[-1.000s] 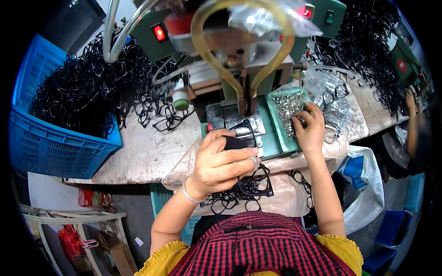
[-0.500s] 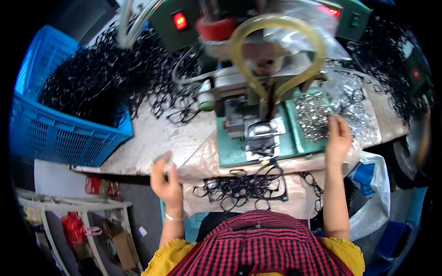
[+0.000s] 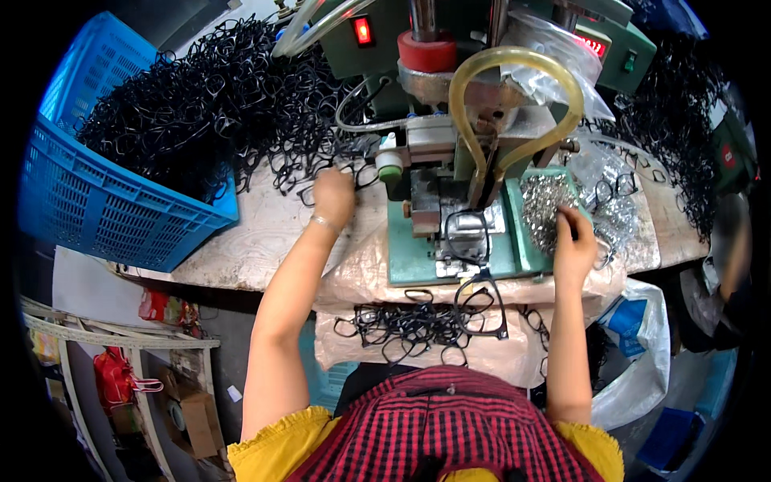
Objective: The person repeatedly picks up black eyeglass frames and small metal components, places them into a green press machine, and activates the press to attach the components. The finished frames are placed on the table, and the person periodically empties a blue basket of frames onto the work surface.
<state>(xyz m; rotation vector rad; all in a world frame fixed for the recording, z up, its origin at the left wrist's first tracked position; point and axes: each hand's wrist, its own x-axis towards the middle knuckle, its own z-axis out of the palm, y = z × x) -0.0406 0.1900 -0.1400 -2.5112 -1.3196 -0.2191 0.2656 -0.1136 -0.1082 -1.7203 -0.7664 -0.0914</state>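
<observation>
Nearest to the person, in front of the green metal press machine (image 3: 450, 241), a loose bunch of finished black plastic spectacle frames (image 3: 418, 325) lies on a beige plastic sheet (image 3: 361, 273) over the bench edge. On the machine's bed one black frame (image 3: 466, 237) now sits alone in the fixture; a second ago the left hand was pressing there, so the frame seems loaded and the hand is free for the next piece. The left hand (image 3: 333, 195) has gone out to the left of the machine, arm stretched, fingers curled down at the edge of the big heap of black frames (image 3: 217, 104); I cannot tell if it already grips one. The right hand (image 3: 574, 241) stays at the right of the machine, fingertips pinched in the tray of small shiny metal parts (image 3: 546, 205). Far left stands the blue plastic crate (image 3: 96, 209).
</observation>
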